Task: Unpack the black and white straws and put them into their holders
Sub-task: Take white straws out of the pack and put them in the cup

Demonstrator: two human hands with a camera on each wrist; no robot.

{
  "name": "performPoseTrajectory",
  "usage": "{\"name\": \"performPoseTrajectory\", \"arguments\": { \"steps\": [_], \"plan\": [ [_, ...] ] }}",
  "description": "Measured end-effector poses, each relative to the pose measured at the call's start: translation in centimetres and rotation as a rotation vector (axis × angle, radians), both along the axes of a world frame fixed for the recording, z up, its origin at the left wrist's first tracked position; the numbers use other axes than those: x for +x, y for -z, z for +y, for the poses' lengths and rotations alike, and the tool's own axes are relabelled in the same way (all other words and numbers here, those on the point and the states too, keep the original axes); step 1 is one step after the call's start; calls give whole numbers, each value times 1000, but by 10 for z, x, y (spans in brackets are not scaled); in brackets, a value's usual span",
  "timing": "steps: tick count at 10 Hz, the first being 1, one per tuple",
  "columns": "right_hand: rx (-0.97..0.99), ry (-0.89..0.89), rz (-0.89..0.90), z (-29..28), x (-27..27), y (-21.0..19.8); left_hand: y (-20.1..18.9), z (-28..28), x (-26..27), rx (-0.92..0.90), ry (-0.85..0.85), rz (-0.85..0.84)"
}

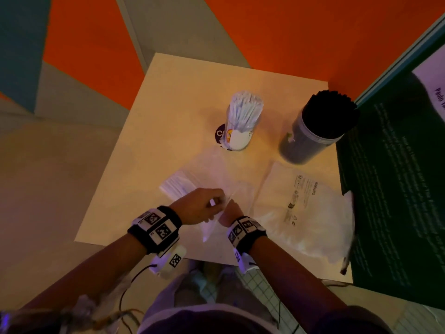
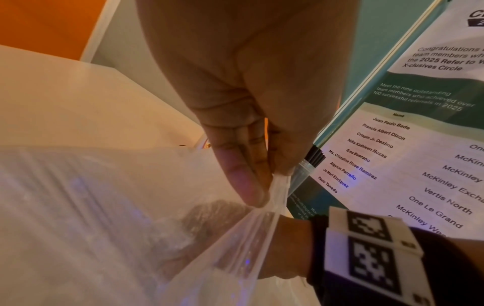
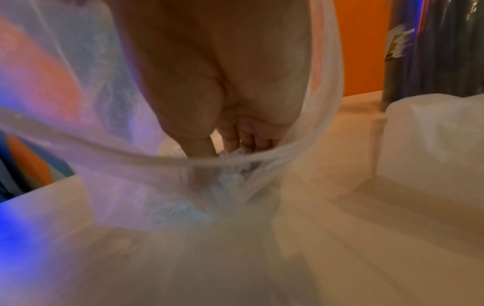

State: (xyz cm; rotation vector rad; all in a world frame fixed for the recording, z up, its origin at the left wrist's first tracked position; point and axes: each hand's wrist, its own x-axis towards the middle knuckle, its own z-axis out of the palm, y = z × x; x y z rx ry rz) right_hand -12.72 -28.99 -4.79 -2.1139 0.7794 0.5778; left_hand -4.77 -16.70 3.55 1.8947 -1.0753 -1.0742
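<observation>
- Left hand [image 1: 199,206] is pinching the rim of a clear plastic bag [image 1: 212,174] between thumb and fingers [image 2: 246,186]; the left wrist view shows it best, with the film bunched right at the fingertips.
- Right hand [image 1: 230,212] is down inside the mouth of that same bag, just beside the left hand's pinch. In the right wrist view its fingers [image 3: 235,140] point down at the ends of the white straws [image 3: 230,176] in the bag and seem to be touching them, but it's too blurry to say if they're actually closed on any, so can't tell on that grip.
- The rest of the bagged white straws [image 1: 175,186] stretch away from the pinch, out to the left hand's side, lying flat on the table [image 1: 168,97].
- Beyond both hands stands the clear holder [image 1: 239,136], already packed with upright white straws.
- Further out on the right hand's side is the grey holder [image 1: 303,143], stuffed with black straws [image 1: 330,112].
- Right next to the right wrist lies a second plastic bag [image 1: 301,208], flat, with printed warning text on it.
- Past that bag, a dark green poster [image 1: 395,189] with names runs along the table's edge.
</observation>
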Motion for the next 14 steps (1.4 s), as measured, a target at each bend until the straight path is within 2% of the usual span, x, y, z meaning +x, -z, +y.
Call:
{"name": "performPoseTrajectory", "arguments": {
  "steps": [1,2,4,6,7,8,9,10,11,12,13,14],
  "plan": [
    [26,-13,-32,1,6,3,-1,3,-2,-1,-3,-14],
    [63,-131,-33,9,10,-13,-3,4,-2,7,-6,-16],
    [-7,-372,44,-7,8,-47,-4,0,2,34,7,-31],
    [-111,-518,301,-77,-35,-108,-4,-17,3,46,93,-59],
    [-239,-570,475,-122,-57,-147,-2,-29,4,93,222,-177],
    [-297,-499,587,-166,-75,-186,0,-39,9,225,293,-273],
    [-398,-430,586,-194,-84,-219,-3,-49,15,197,234,-428],
    [-407,-422,536,-198,-74,-239,-16,-64,19,-45,140,-568],
    [-397,-482,408,-184,-56,-244,-37,-86,25,-234,129,-728],
    [-298,-525,243,-163,-34,-242,-50,-103,31,-196,201,-810],
    [-125,-475,42,-154,-15,-238,-52,-102,41,-49,207,-865],
    [61,-145,-361,-149,-1,-224,-49,-90,55,-6,150,-849]
  ]
}}
